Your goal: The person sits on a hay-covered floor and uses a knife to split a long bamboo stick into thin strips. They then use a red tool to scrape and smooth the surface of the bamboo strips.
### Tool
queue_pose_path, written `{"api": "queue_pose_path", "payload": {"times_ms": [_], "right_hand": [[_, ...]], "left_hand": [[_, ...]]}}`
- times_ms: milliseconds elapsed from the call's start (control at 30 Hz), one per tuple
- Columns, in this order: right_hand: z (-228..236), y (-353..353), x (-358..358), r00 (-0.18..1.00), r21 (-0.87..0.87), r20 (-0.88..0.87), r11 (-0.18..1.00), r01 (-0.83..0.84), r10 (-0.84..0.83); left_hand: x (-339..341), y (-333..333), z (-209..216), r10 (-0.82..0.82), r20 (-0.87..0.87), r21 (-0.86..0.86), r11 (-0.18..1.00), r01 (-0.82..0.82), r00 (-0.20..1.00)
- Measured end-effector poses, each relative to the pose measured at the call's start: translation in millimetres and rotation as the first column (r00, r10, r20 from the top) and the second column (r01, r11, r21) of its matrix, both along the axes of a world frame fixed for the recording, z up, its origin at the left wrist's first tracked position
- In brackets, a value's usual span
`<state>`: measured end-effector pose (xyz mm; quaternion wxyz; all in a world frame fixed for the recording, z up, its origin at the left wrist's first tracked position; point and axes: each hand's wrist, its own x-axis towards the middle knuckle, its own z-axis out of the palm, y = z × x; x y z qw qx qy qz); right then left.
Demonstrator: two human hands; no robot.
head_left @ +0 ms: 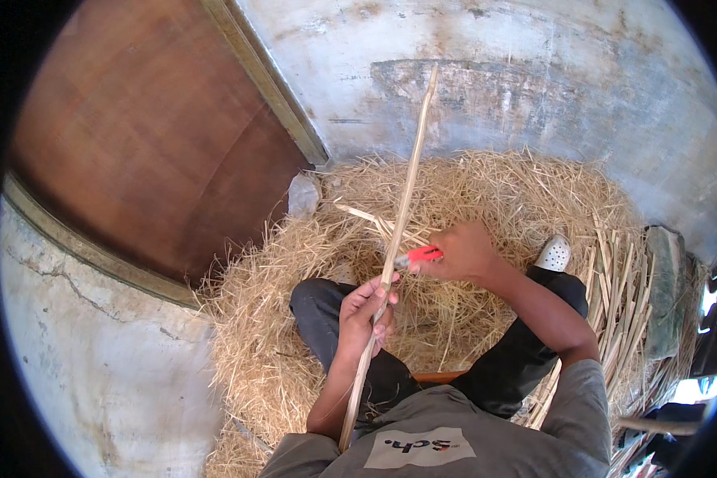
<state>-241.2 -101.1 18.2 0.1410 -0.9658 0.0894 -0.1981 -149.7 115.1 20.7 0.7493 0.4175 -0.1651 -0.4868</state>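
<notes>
A long pale wooden strip (410, 171), possibly bamboo, slants from beside my left forearm up toward the wall. My left hand (366, 312) is closed around it below its middle. In my right hand (464, 251) is a small red-handled tool (424, 253) with a grey end. That end meets the strip just above my left fingers; its exact kind is too small to make out. Behind the strip, a short split piece (361, 213) lies on the shavings.
Straw-coloured shavings (271, 350) cover the floor around my legs. Several long strips (613, 295) lie in a bundle at the right, beside a dark greenish block (665, 291). Ahead stands a stained wall (534, 103), with a brown door panel (151, 127) to the left.
</notes>
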Motion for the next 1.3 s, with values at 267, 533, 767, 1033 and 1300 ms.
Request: {"api": "queue_pose_path", "payload": {"times_ms": [267, 533, 767, 1033, 1300], "right_hand": [[-8, -23, 21, 0.971, 0.028, 0.070, 0.974, 0.226, -0.228], [-22, -28, 29, 0.979, -0.071, 0.043, 0.977, 0.203, -0.200], [-9, -56, 35, 0.944, 0.082, -0.058, 0.941, 0.329, -0.325], [-18, -98, 33, 0.937, -0.149, -0.019, 0.928, 0.342, -0.349], [-20, -214, -9, 0.628, 0.225, -0.120, 0.596, 0.771, -0.769]], "left_hand": [[-12, -3, 2, 0.015, -0.037, -0.008, 1.000, -0.015, 0.999], [-13, 4, 0, -0.005, -0.007, 0.042, 0.999, 0.005, 1.000], [-21, 16, 3, -0.015, -0.026, 0.045, 0.999, 0.017, 1.000], [-35, 30, 6, -0.037, 0.001, 0.108, 0.993, 0.037, 0.999], [-72, 69, 10, -0.232, 0.021, 0.236, 0.946, 0.221, 0.972]]}}
